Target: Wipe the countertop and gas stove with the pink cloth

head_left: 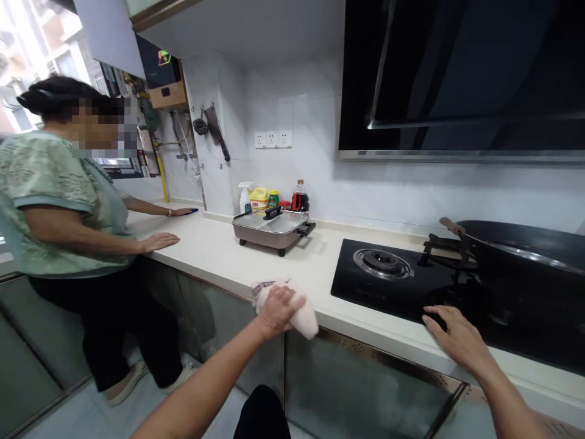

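My left hand (278, 310) is closed on a pale cloth (307, 318) at the front edge of the white countertop (214, 247). Part of the cloth hangs over the edge; a patterned bit shows beyond my knuckles. Fingers apart and holding nothing, my right hand (453, 332) rests at the near edge of the black gas stove (365, 291). Behind the cloth stands a brown electric pan (265, 235) with a glass lid. A big black wok (530, 256) sits on the right side of the stove.
Another person (68, 201) stands at the left, both hands on the counter, one beside a small blue item (194, 210). Along the wall are a spray bottle (245, 196), a yellow jug (259, 199) and a dark sauce bottle (300, 198). A range hood (457, 79) overhangs the stove.
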`<control>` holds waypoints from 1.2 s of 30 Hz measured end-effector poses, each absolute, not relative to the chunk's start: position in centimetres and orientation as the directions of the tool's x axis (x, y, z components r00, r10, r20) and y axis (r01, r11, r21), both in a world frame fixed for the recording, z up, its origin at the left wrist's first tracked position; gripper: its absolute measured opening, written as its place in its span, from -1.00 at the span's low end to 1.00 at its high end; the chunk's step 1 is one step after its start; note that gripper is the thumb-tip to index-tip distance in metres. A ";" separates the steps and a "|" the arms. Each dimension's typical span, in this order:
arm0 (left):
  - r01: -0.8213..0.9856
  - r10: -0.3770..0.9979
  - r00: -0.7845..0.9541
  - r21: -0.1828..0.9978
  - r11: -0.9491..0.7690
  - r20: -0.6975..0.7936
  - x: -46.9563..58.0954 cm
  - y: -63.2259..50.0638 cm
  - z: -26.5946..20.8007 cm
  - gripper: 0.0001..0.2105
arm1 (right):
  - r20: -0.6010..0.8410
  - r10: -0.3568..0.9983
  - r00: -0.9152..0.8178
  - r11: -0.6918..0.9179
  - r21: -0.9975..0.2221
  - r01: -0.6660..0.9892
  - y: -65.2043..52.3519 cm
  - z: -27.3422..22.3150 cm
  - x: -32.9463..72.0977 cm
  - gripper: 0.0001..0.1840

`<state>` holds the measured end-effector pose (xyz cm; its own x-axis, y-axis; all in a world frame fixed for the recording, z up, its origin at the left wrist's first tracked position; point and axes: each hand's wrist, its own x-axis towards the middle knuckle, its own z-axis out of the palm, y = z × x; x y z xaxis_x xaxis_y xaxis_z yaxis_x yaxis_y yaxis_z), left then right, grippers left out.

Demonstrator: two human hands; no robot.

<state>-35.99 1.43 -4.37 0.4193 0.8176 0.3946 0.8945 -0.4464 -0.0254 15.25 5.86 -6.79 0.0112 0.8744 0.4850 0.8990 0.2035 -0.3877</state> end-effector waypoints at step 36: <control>0.778 0.621 0.626 -0.321 -0.540 0.472 -12.6 0.1 -4.5 -0.39 | 0.526 0.849 0.047 0.245 -0.472 0.847 3.6 -3.7 11.9 -0.53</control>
